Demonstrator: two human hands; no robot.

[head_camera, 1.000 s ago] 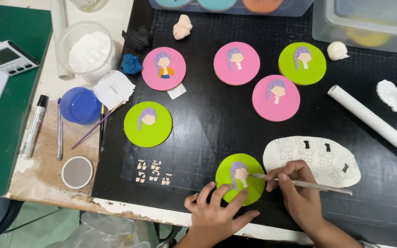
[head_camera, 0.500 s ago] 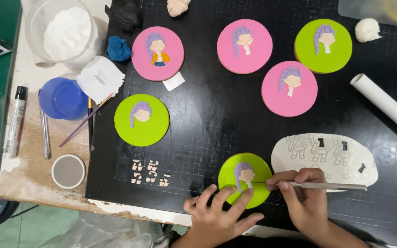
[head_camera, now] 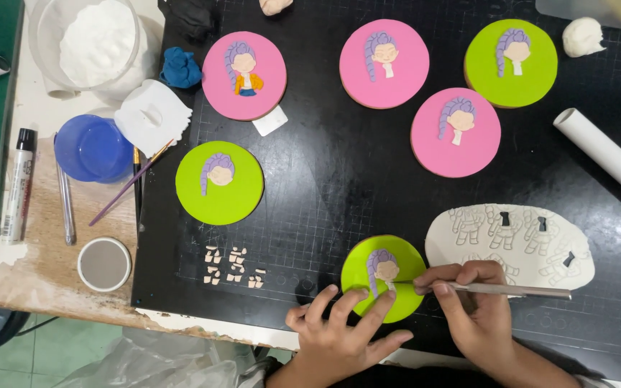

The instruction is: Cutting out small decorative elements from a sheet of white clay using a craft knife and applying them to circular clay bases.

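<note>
Head view: I have closed in on the near green disc, and both hands are set on it.

Against a second ago the camera sits lower and nearer, and the left hand (head_camera: 343, 334) has slid up so its spread, open fingers press the disc (head_camera: 384, 278) flat at the bench (head_camera: 325, 208) front edge; that steadies it for fine work. The right hand (head_camera: 472, 305) is closed around a thin metal tool (head_camera: 501, 289), tip at the small purple-haired figure (head_camera: 381, 267) on the disc. The cut clay sheet (head_camera: 519, 241) lies just right. As for labels: a white marker (head_camera: 17, 185) with red print lies at far left, beside a blue lid (head_camera: 93, 148) and a tub (head_camera: 91, 39) of white clay.
</note>
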